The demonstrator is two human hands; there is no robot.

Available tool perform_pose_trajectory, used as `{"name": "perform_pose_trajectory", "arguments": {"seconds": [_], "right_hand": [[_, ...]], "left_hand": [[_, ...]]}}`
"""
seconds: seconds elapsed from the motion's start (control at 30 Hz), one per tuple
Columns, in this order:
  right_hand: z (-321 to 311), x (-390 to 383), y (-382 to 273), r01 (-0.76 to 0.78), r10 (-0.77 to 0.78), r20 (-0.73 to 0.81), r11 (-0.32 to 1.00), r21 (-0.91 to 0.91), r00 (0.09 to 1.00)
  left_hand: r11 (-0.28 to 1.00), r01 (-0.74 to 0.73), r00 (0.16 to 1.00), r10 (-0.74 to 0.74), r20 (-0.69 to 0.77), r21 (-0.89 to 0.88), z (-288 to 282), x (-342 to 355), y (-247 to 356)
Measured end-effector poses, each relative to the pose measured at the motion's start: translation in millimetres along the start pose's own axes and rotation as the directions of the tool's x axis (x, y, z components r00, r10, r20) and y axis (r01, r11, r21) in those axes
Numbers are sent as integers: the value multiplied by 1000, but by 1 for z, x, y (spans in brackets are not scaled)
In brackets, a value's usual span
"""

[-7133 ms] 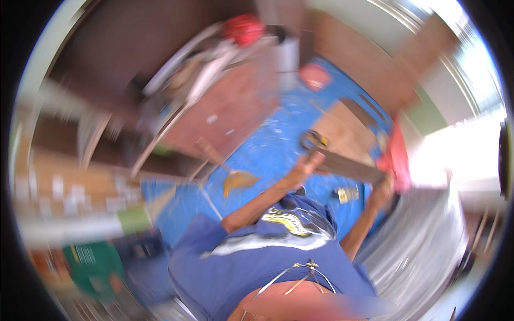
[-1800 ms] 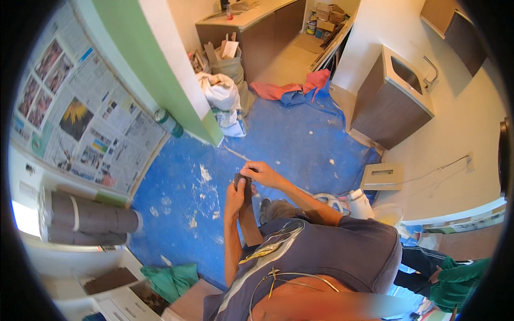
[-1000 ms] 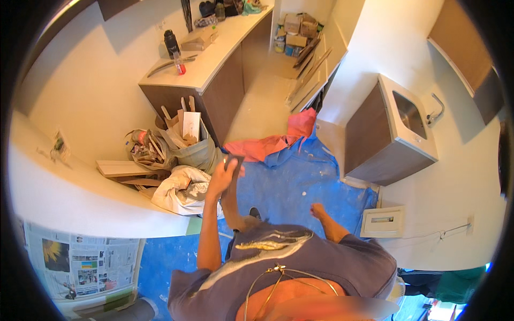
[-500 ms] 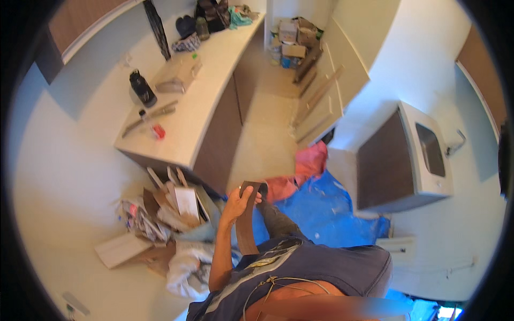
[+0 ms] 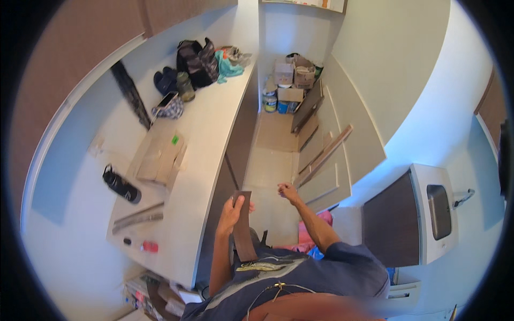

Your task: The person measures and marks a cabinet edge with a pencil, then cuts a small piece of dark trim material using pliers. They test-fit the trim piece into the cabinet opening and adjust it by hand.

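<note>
My left hand [image 5: 229, 215] is closed round the upper end of a flat, dark brown strip [image 5: 244, 230]. The thumb lies across its face, and the strip hangs down in front of my shirt. Out ahead of my body, over the floor, my right hand [image 5: 288, 191] has its fingers curled in. Whether anything is in it is too small to make out. The left hand is beside the front edge of the long pale counter [image 5: 206, 155]; the right is nearer the panels leaning on the right.
A black bottle [image 5: 122, 184], flattened cardboard [image 5: 160, 155], wood strips [image 5: 138, 218] and a red item [image 5: 150, 246] lie on the counter. A backpack [image 5: 197, 64] is farther along it. Boxes and paint cans [image 5: 289, 85] stack at the passage end. A sink unit [image 5: 388, 222] stands right.
I have moved forward along the counter, and the debris pile and blue sheet have slid toward the lower edge. My right hand has come into view; the left keeps the brown strip.
</note>
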State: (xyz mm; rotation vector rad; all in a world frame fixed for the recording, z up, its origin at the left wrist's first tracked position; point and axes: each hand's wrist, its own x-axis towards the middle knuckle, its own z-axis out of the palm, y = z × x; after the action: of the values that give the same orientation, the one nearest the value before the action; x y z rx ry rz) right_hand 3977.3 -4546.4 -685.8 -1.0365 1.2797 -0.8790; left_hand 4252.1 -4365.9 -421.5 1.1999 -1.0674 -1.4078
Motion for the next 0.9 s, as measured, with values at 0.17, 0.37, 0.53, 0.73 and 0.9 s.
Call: {"name": "perform_pose_trajectory", "arguments": {"seconds": [0.17,0.37,0.53,0.73,0.9], "right_hand": [[23,34,-68,-119,94,161,981,152,982],[-18,182,-60,-316,299,117,931,183,947],[-107,306,-50,-214,221,-80,973,91,972],[-126,353,-215,-30,42,-266,998,50,963],[-99,349,-527,833,-849,-42,525,-176,526]], "left_hand": [[999,36,987,-32,159,-23,8,132,-1],[998,25,965,-37,261,49,-6,334,12],[999,-32,976,26,218,23,-6,496,56],[999,-33,939,26,342,15,-5,627,91],[998,50,958,-59,281,39,4,706,95]]}}
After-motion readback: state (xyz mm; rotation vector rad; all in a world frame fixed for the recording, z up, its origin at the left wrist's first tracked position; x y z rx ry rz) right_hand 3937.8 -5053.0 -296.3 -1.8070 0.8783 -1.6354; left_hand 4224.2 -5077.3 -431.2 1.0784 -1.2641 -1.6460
